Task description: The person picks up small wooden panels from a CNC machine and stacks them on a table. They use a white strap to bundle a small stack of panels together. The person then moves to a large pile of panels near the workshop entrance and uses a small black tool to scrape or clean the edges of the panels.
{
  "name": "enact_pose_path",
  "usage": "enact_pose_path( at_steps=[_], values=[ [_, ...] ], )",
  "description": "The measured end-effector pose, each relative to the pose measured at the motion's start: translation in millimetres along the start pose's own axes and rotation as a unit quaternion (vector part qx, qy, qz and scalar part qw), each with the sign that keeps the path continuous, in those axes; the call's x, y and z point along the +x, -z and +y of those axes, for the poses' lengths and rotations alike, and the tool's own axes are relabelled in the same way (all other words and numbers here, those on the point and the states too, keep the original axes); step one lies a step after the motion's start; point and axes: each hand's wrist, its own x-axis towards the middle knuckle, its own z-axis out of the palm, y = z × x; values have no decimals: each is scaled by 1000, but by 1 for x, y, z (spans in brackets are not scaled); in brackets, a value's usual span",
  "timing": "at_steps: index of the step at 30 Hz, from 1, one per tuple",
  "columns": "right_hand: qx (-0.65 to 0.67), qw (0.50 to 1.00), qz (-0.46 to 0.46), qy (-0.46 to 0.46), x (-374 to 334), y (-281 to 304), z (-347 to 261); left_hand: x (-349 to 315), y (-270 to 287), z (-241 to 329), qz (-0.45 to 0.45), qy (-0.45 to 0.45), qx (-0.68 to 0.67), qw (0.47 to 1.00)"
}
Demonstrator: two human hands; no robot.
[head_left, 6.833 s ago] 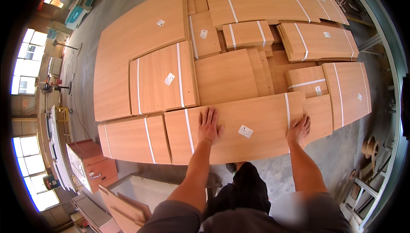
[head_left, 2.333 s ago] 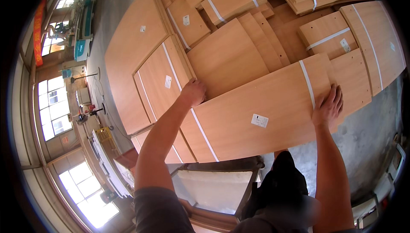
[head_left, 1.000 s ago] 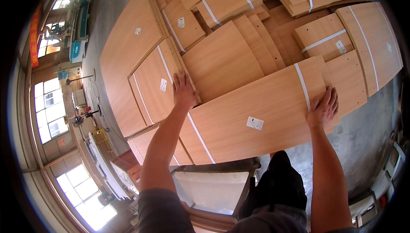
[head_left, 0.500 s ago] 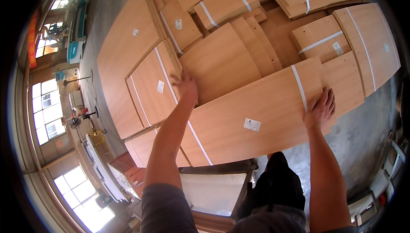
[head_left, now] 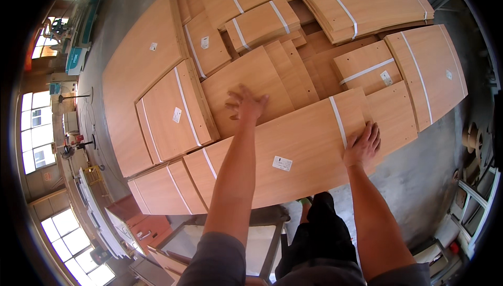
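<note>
My left hand is open, its fingers spread above or on a bare wood-coloured board; whether it touches is unclear. In front of me lies a long wooden panel bundle with white straps and a pale label. My right hand rests on the right end of this bundle, just beside a strap, its fingers extended and holding nothing. To the left of the bare board sits another strapped panel bundle. Stepped, narrower boards overlap to its right.
More strapped bundles lie behind, including a small one and a wide stack. A curved-edged bundle lies at the right. Below the pile stands a pale-topped frame. Metal racks stand at the right, and machines at the far left.
My left hand has left the edge of the left strapped bundle and moved right, over the bare board. My right hand stays on the long bundle. The whole view has shifted.
</note>
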Motion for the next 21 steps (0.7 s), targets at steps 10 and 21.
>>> enact_pose_path(
  at_steps=[10, 21],
  values=[
    [-4, 999, -31, -11, 5, 11, 0, -38, -32, 131, -103, -186, 112, 971],
    [34, 997, -72, -7, 5, 7, 7, -65, -27, 11, 71, -257, 15, 964]
  ],
)
